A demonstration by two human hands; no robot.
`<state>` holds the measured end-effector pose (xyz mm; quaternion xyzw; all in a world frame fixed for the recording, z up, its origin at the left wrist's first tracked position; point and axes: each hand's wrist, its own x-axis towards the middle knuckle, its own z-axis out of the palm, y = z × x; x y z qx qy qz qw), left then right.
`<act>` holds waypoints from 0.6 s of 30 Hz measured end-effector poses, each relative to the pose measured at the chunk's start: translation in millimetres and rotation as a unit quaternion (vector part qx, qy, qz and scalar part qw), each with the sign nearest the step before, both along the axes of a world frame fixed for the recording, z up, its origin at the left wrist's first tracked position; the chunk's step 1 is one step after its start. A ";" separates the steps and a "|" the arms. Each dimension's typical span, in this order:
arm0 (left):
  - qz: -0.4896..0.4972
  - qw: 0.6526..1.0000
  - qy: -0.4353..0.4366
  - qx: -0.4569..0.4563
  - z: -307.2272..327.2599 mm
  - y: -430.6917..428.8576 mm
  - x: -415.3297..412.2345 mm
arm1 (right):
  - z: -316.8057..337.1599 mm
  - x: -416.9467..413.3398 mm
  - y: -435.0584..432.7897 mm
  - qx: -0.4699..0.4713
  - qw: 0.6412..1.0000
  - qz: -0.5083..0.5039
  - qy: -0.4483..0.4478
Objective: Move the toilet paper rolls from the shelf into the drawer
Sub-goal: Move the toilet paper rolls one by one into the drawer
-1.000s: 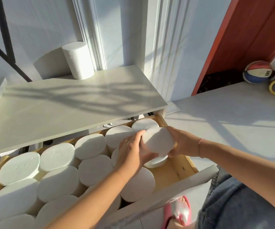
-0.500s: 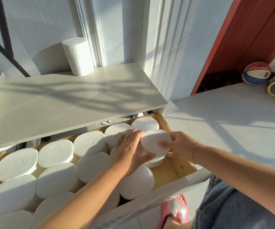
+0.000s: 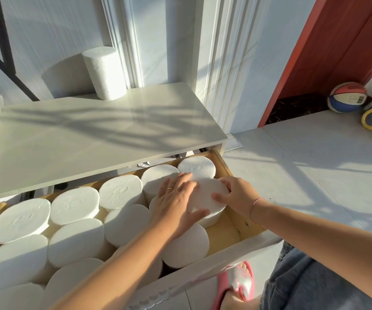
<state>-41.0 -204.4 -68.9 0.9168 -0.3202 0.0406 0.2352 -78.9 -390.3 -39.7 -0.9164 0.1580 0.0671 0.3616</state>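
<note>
Both hands are seating a toilet paper roll (image 3: 205, 195) upright at the right end of the open drawer (image 3: 227, 231). The left hand (image 3: 176, 204) lies flat and spread over the roll's top and left edge, fingers extended, pressing rather than gripping. The right hand (image 3: 234, 195) curls loosely round the roll's right side, thumb on the top face. The roll stands a little higher than its neighbours, so it is probably not fully down yet, though the hands hide its lower edge and I cannot be sure.

The drawer is packed with other rolls (image 3: 75, 204) standing on end, touching one another in rows; only a strip of bare wood shows along the right wall.

One last roll (image 3: 104, 74) stands upright on the shelf (image 3: 91, 139), at the back against the wall, well apart from the hands. By my reading the task is nearly done: the next move is to let go here, reach up and back for that roll, and find it a slot in a drawer with very little room left.

The shelf top is pale, smooth and streaked with sunlit shadows. Beyond it are white panelled walls, a red door frame (image 3: 314, 59), a light tiled floor with a ball (image 3: 347, 97) in the corner, and a pink slipper (image 3: 236, 285) below the drawer front.
</note>
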 end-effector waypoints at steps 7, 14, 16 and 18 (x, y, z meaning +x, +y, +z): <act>-0.010 1.000 0.000 0.025 -0.3 1.7 3.8 | 6.3 0.0 3.4 -0.075 0.996 0.037 -0.017; 0.009 1.000 -0.007 0.021 8.2 50.4 13.2 | 45.7 39.3 22.9 -0.116 0.974 0.051 -0.189; 0.032 0.999 -0.032 0.005 12.4 72.0 19.2 | 57.9 71.0 41.9 -0.065 0.971 0.041 -0.228; 0.072 0.995 -0.067 -0.008 18.7 89.3 29.3 | 64.4 109.0 66.1 -0.025 0.969 0.045 -0.243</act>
